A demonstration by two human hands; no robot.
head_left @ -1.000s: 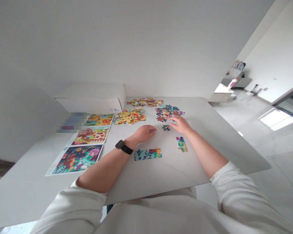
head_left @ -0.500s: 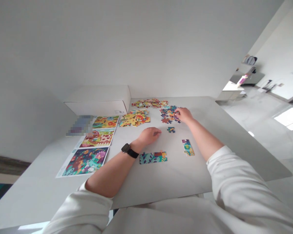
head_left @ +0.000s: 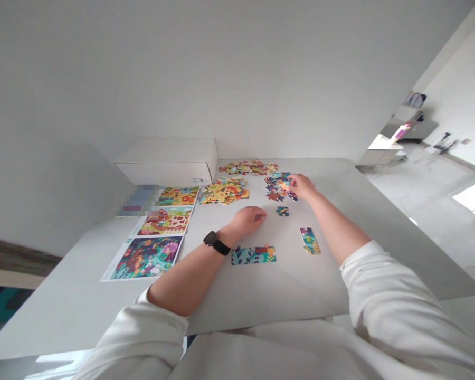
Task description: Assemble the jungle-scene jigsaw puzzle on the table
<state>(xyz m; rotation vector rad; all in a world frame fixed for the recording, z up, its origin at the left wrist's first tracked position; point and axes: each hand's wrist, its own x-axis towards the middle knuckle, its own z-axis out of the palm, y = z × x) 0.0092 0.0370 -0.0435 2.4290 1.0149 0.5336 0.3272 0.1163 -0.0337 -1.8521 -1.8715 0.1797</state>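
Both arms stretch forward from where I stand watching, bare below the elbows, the left forearm (head_left: 188,279) slanting inward and the right forearm (head_left: 338,224) angling in from the other side. The left hand (head_left: 248,220) hangs low with its fingers loosely curled, pointing across the body. Farther forward, the right hand (head_left: 302,187) bends inward, back upward, fingertips drawn downward and close together, though I can't make out their grip.

- White cardboard box (head_left: 166,173) with a small printed label (head_left: 201,180), near the grey-white wall (head_left: 269,79)
- Pink-and-white bottle-shaped object (head_left: 400,133) beyond the table (head_left: 221,295)
- Glossy pale floor (head_left: 423,211)
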